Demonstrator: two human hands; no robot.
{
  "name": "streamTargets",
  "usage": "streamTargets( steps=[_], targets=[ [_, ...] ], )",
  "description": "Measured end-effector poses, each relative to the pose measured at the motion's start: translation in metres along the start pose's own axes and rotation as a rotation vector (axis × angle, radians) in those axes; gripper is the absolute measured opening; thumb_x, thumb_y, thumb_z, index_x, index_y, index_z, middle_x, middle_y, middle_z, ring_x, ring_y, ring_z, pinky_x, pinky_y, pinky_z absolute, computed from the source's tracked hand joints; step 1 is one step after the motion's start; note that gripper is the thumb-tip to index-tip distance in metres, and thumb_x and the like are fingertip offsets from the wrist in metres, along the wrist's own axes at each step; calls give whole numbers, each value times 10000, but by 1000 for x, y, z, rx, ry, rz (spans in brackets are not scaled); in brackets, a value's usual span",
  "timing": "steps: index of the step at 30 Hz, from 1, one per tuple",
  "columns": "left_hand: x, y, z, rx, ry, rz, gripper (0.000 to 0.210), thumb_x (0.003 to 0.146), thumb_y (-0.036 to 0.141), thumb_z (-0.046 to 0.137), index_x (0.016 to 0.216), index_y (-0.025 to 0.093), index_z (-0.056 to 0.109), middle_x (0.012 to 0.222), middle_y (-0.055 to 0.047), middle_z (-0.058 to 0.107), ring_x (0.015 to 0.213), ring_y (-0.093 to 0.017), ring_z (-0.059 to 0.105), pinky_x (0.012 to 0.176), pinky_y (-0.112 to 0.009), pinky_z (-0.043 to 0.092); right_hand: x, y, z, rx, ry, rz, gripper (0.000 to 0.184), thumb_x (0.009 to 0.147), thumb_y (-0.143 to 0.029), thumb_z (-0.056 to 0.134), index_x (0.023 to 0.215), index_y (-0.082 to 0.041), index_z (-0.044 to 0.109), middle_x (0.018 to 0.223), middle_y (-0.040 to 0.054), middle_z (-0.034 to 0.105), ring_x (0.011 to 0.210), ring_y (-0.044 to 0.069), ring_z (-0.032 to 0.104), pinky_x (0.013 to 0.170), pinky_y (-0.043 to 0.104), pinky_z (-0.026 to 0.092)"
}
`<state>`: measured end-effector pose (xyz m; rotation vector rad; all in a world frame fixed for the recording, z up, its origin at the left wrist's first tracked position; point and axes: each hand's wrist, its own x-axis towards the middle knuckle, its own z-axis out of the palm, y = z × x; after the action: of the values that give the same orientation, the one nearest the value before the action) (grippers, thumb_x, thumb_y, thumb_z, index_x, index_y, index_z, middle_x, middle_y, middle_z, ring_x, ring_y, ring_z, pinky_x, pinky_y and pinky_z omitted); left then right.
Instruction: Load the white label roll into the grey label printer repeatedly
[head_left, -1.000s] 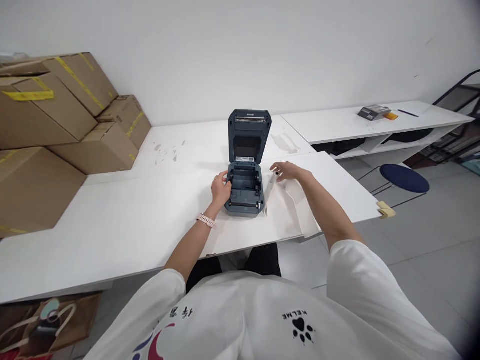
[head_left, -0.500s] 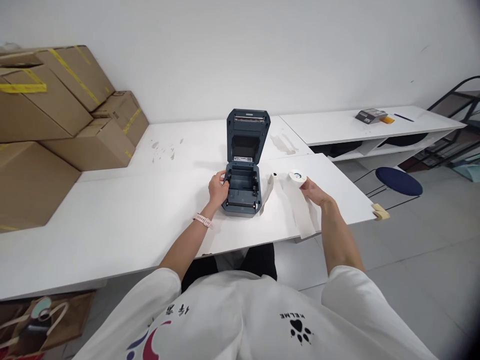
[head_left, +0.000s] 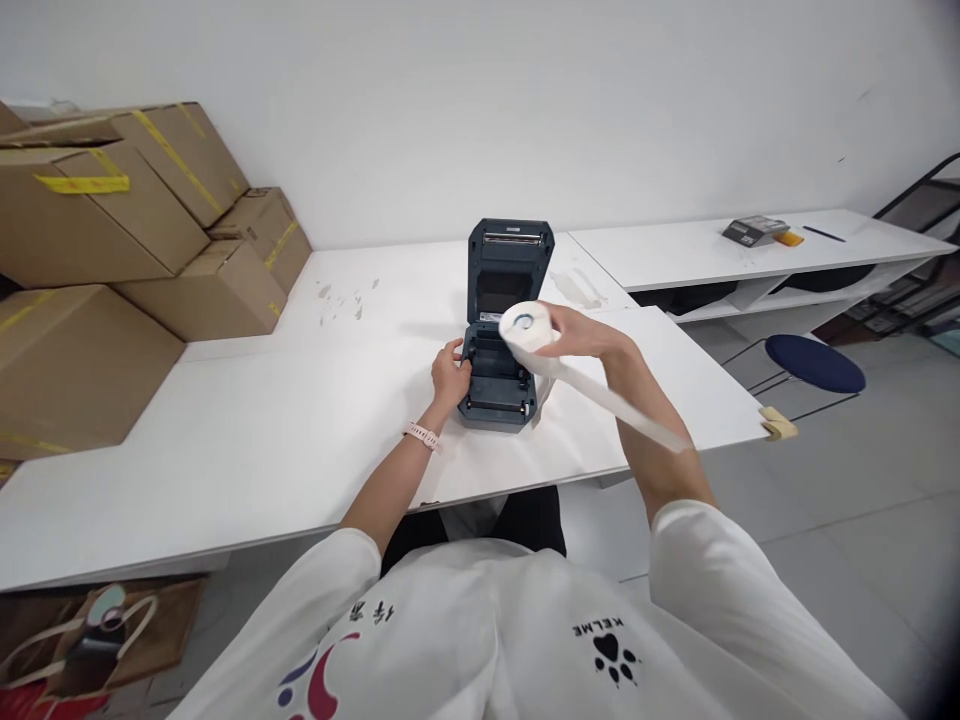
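Note:
A dark label printer stands on the white table with its lid tipped up. My left hand grips the printer's left side wall, thumb over the edge. In my right hand is a white label roll, held above the right part of the open printer bay. From the roll a loose strip of paper trails to the right across my forearm. The roll hides part of the bay and the hinge.
Taped cardboard boxes are stacked on the table's left. A small grey box, an orange item and a pen lie on the right-hand counter. A blue stool stands beside the table, and a bag sits below at left.
My right hand has lifted the label roll off the table and carried it left over the open printer, its strip swinging behind. My left hand stays on the printer.

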<state>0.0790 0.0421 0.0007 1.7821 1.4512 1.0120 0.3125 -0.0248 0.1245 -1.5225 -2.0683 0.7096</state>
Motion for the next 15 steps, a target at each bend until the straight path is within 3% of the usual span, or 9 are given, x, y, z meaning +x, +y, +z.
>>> streamTargets(
  steps=[4, 9, 15],
  targets=[
    [-1, 0, 0, 3, 9, 10, 498, 788, 123, 556, 1279, 187, 605, 1004, -75, 687, 961, -219, 647, 918, -368, 500, 42, -26, 17, -283, -178, 59, 621, 611, -374, 806, 1166, -219, 576, 1177, 82, 675, 1034, 300, 637, 851, 392, 513],
    [-3, 3, -1, 2, 8, -2, 486, 790, 122, 551, 1266, 196, 610, 1012, -77, 677, 950, -217, 647, 908, -357, 496, 55, -21, 32, -482, -220, 169, 611, 620, -408, 805, 1157, -241, 567, 1207, 87, 669, 1059, 329, 642, 822, 390, 513],
    [-3, 3, 0, -32, 5, -16, 496, 793, 113, 546, 1276, 211, 597, 999, -64, 670, 961, -209, 638, 912, -353, 494, 80, -23, 47, -673, -302, 231, 674, 631, -399, 813, 1217, -191, 554, 1323, 152, 619, 1192, 381, 597, 908, 424, 502]
  ],
)
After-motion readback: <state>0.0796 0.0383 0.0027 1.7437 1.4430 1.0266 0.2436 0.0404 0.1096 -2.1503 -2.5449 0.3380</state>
